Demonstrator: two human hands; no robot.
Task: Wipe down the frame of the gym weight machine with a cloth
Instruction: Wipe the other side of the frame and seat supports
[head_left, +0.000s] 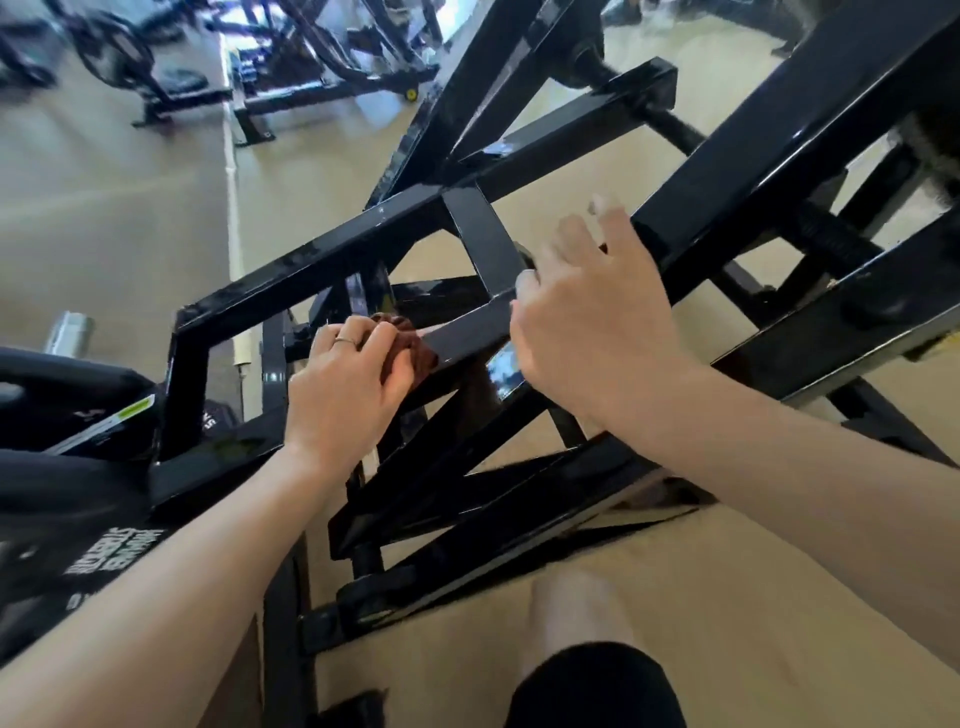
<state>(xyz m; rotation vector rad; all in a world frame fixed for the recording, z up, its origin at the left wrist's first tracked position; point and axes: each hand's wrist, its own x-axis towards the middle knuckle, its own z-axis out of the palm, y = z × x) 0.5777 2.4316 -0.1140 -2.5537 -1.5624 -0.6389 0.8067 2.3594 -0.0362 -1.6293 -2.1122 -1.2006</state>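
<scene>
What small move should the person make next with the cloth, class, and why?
Probably slide the left hand and its brown cloth right along the black crossbar, toward the right hand resting on the frame: the cloth sits at the bar's left end.

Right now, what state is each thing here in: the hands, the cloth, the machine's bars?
left hand: fingers curled round the cloth, pressing it to a bar
cloth: brown, bunched up, against the black crossbar
right hand: fingers spread, resting on the frame, holding nothing
frame: black, glossy, standing on the floor
ring: worn on a left finger
</scene>
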